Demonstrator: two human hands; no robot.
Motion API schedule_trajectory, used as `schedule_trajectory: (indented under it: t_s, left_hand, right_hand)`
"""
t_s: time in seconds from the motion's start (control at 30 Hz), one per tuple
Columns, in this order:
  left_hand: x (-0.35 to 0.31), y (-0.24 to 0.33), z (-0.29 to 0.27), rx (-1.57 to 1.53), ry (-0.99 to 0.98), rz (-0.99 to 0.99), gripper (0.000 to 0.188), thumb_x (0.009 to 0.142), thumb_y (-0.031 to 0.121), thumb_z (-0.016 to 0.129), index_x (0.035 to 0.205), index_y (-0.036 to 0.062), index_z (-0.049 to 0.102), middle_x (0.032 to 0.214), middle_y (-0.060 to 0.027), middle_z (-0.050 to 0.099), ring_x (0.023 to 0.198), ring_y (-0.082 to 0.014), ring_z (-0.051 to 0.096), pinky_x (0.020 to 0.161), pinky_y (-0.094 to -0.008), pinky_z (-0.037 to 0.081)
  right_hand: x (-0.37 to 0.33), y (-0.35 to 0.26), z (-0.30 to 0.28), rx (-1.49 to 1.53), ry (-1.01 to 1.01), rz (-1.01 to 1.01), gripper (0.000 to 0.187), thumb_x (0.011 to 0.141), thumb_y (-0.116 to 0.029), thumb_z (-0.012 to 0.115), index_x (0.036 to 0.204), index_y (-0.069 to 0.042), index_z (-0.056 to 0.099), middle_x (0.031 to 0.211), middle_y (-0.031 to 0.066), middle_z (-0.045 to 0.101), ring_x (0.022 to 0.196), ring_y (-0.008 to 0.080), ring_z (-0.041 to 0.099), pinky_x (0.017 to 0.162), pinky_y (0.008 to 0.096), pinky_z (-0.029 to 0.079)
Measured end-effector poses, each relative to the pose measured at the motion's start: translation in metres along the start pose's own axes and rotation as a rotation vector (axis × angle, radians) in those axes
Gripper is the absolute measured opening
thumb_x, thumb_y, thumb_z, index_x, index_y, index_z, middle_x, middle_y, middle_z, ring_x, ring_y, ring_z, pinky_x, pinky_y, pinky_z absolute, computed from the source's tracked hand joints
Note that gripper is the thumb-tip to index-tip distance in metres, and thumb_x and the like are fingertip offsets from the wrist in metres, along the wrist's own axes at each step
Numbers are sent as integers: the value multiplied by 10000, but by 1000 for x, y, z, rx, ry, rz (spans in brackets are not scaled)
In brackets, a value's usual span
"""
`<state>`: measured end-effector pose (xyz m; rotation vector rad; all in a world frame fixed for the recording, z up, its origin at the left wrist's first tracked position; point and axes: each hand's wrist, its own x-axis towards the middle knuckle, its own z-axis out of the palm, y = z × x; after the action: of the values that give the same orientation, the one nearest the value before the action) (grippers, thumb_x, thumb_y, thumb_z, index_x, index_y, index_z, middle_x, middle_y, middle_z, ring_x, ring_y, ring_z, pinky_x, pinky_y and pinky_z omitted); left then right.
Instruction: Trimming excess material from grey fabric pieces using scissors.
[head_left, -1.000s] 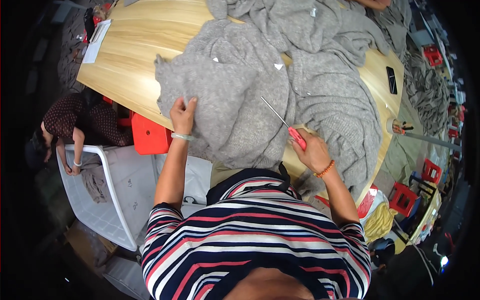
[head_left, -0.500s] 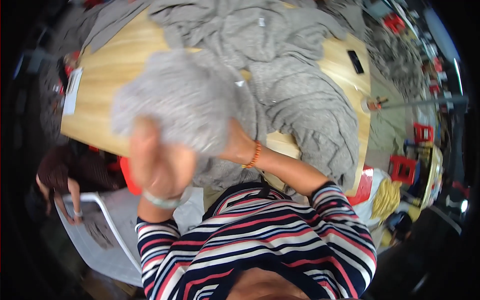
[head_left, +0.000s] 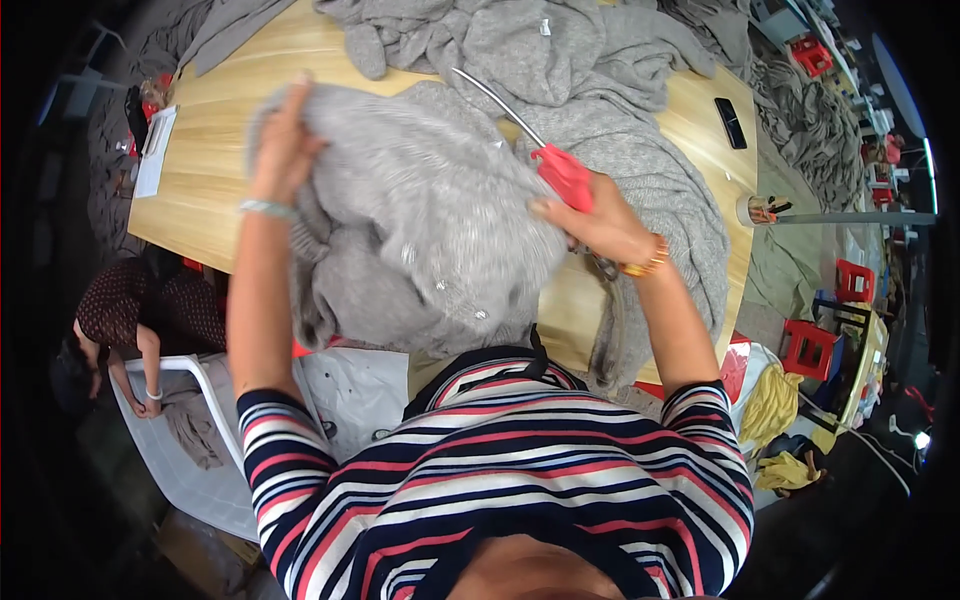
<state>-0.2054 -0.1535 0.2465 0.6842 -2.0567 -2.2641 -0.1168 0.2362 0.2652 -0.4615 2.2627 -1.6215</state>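
My left hand [head_left: 286,150], with a pale bracelet at the wrist, grips the upper left edge of a grey knitted garment [head_left: 420,210]. The fuzzy garment hangs raised between my hands, blurred in places by motion. My right hand [head_left: 608,225], with a bead bracelet, is closed around a red-handled tool [head_left: 565,176]. A long, thin, slightly curved metal shaft points from it to the far left; its exact kind does not show. My right thumb rests against the garment's right edge. Whether those fingers also pinch the cloth is hidden.
More grey knitwear [head_left: 480,45] covers the far side and right of the wooden table [head_left: 205,185]. A phone [head_left: 730,123], a cup of tools [head_left: 757,210] and a paper sheet [head_left: 155,150] lie near its edges. At left, another person [head_left: 150,310] bends over a pale bin [head_left: 180,490].
My hands have moved apart, the left away to the far left and the right to the right. The garment is spread wider, and the red-handled tool has come into view.
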Motion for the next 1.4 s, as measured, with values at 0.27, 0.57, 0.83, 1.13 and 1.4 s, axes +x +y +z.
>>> schedule_trajectory:
  t_s: [0.27,0.57,0.83,1.13,1.4]
  left_hand:
    - [-92,-151,51,34,-92,-235,538,904,311,721,1285,9,490,946,-65,675,818,-178,637,803,-297,530]
    - [-93,-199,49,-84,-63,-361,389,870,155,759,1180,27,562,855,-5,642,701,-66,576,604,-217,461]
    - [-68,-224,58,-309,-6,-286,193,914,165,713,1025,113,565,800,26,579,654,-75,533,591,-247,470]
    - [-129,-193,76,-187,-162,-423,138,929,156,684,965,139,552,802,46,575,662,-67,536,576,-249,453]
    - [-131,-248,81,-280,-39,-66,176,945,-45,499,1055,-2,629,986,-44,685,832,-90,614,750,-237,496]
  right_hand:
    - [-42,106,20,-292,124,369,391,896,-359,674,1098,-26,645,919,234,686,874,409,662,779,441,510]
    - [-74,54,32,-623,-147,178,355,931,-386,618,1037,-48,638,765,222,657,770,424,647,705,486,504]
    - [-72,44,42,-707,-221,184,343,936,-379,602,971,-38,603,780,228,666,770,431,655,721,512,504]
    - [-90,39,44,-700,-215,187,302,930,-338,626,1060,-66,609,763,215,658,752,416,650,677,487,509]
    - [-103,21,40,-763,-298,214,300,928,-338,607,965,-40,617,732,214,666,742,413,670,685,494,523]
